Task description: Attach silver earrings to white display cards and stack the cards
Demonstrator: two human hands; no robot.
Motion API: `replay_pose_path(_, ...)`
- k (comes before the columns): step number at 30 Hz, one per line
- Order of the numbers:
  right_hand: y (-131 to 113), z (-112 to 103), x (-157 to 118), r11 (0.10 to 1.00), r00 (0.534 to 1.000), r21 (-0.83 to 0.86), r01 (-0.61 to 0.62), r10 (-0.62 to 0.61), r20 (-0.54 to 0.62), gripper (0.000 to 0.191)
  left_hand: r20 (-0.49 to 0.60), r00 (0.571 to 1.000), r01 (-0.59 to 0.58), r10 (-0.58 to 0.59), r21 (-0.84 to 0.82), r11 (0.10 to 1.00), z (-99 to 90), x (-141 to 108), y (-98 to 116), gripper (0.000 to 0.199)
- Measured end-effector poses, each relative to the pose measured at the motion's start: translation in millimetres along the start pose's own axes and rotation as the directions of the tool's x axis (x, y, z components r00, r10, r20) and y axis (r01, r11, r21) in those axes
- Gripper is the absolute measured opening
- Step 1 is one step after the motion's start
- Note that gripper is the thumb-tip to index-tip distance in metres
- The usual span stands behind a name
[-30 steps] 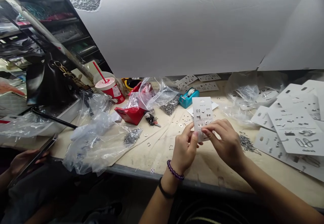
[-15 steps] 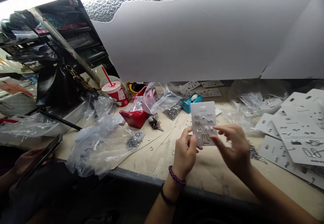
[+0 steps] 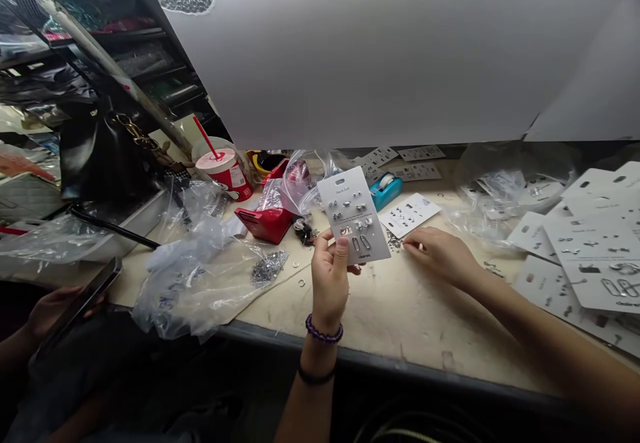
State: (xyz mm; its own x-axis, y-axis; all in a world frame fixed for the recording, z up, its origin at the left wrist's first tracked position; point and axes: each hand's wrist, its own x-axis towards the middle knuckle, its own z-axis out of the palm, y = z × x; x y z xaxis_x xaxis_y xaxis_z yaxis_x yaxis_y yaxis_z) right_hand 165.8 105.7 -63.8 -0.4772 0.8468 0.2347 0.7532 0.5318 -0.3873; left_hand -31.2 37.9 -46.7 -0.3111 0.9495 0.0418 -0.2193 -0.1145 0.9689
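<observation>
My left hand [image 3: 331, 276], with a purple beaded bracelet at the wrist, pinches the lower left edge of a white earring card [image 3: 347, 193]. The card stands tilted, its face toward me, with rows of small studs and two long paperclip-shaped pieces on it. My right hand [image 3: 440, 253] is down at the tabletop, fingertips drawn together beside a small pile of metal bits [image 3: 395, 240]. What those fingertips hold, if anything, is too small to see. Just behind them lies a second earring card [image 3: 411, 215], flat on the table.
Stacked earring cards [image 3: 590, 243] cover the right side. Behind are a blue tape dispenser [image 3: 386, 191], a red case [image 3: 267, 223] and a red cup with a straw [image 3: 225, 173]. A plastic bag [image 3: 185, 289] spreads at left, near another person's hand [image 3: 53, 309] holding a phone [image 3: 83, 299].
My left hand has moved left with the earring card and tilted it. The right hand has left the card and come down to the metal bits. The flat card behind now shows.
</observation>
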Motion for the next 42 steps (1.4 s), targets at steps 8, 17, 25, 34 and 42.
replay_pose_path(8, -5.7, 6.4, 0.9, 0.998, 0.994, -0.017, 0.062, -0.06, 0.091, 0.016, 0.034, 0.999, 0.02, -0.018, -0.046, 0.999, 5.9, -1.9, 0.6, 0.038)
replay_pose_path(17, -3.7, 3.6, -0.7, 0.995, 0.993, 0.101, -0.009, -0.003, 0.12, 0.011, 0.135, 0.989, 0.069, -0.059, -0.07, 0.995, 7.1, -4.9, 0.9, 0.039)
replay_pose_path(25, -21.5, -10.2, -6.5, 0.945, 0.999, 0.325, -0.047, 0.037, 0.038, 0.024, 0.19, 0.975, 0.132, -0.111, -0.098, 0.986, 12.4, -8.6, -0.5, 0.038)
replay_pose_path(34, -62.8, -3.0, -25.3, 0.573, 0.966, 0.78, -0.251, 0.198, 0.165, 0.032, 0.126, 0.974, 0.211, -0.189, -0.197, 0.957, 24.3, -14.8, -6.3, 0.042)
replay_pose_path(42, -58.1, 2.9, -25.9, 0.418, 0.913, 0.821, -0.388, 0.296, 0.281, 0.028, 0.141, 0.973, 0.209, -0.182, -0.208, 0.956, 26.5, -16.1, -7.8, 0.034)
